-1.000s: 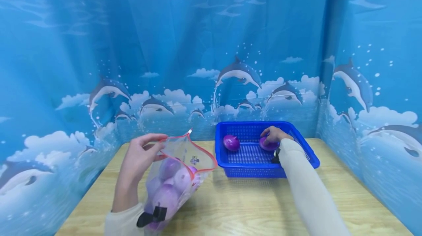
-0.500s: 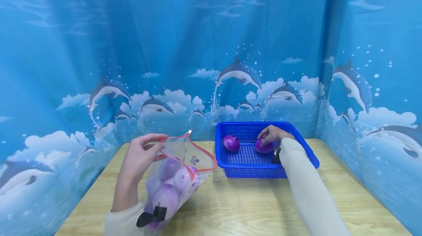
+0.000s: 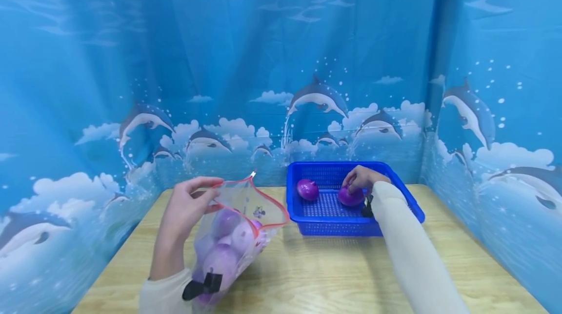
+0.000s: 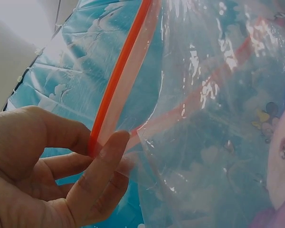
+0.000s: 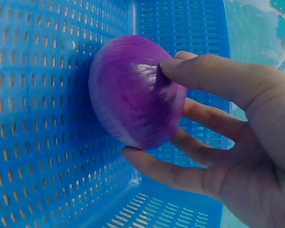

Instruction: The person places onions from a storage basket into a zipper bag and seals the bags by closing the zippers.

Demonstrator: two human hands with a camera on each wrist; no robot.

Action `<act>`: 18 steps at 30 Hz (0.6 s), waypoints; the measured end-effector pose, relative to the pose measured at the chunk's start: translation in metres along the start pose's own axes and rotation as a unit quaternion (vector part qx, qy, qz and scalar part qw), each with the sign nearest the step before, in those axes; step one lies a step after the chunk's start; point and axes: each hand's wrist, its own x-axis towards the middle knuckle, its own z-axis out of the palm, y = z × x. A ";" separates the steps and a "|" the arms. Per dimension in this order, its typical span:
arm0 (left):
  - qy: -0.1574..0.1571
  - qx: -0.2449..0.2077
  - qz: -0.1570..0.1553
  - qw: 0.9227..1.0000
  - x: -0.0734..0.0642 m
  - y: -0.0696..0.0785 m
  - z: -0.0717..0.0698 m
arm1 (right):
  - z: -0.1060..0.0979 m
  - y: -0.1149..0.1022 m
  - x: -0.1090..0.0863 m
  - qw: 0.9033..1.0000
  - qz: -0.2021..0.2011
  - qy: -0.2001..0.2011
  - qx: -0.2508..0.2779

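Note:
A clear zip bag (image 3: pixel 234 196) with a red-orange zip edge lies at front left, its mouth spread, with several purple onions (image 3: pixel 221 261) inside. At the rim's left corner, my left hand (image 3: pixel 186 209) pinches the bag between thumb and fingers; the left wrist view shows the zip strip (image 4: pixel 116 80) meeting the fingertips. My right hand (image 3: pixel 368 177) reaches into the blue basket (image 3: pixel 338 220). Its thumb and fingers curl round a shiny purple onion (image 5: pixel 128 99), which sits by the basket floor. A second purple onion (image 3: pixel 308 190) lies at the basket's left side.
Both bag and basket are on a light wooden table (image 3: pixel 307 275). A blue curtain (image 3: pixel 246 60) printed with dolphins stands behind it and along both sides. The basket's raised walls surround the right hand.
The right hand has drawn its onion slightly left within the basket and turned it a little. The left hand and the bag have barely moved.

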 end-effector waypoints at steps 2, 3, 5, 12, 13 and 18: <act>-0.001 0.000 -0.001 1.000 0.000 0.000 0.000 | 0.000 0.000 -0.001 1.000 0.003 0.000 0.002; -0.001 0.000 0.000 1.000 0.001 0.000 0.000 | 0.000 -0.001 -0.001 1.000 0.003 0.000 0.003; 0.000 0.000 0.001 1.000 0.001 -0.001 0.000 | -0.001 -0.002 -0.003 1.000 -0.003 -0.004 0.001; 0.001 0.003 0.000 1.000 0.001 -0.001 0.000 | -0.011 -0.012 -0.006 0.999 -0.024 -0.024 0.010; 0.001 0.003 -0.001 1.000 0.001 -0.001 0.000 | -0.013 -0.014 -0.007 0.999 -0.028 -0.028 0.010; -0.001 0.002 -0.002 1.000 0.000 -0.001 0.000 | -0.021 -0.026 -0.012 0.997 -0.050 -0.051 -0.006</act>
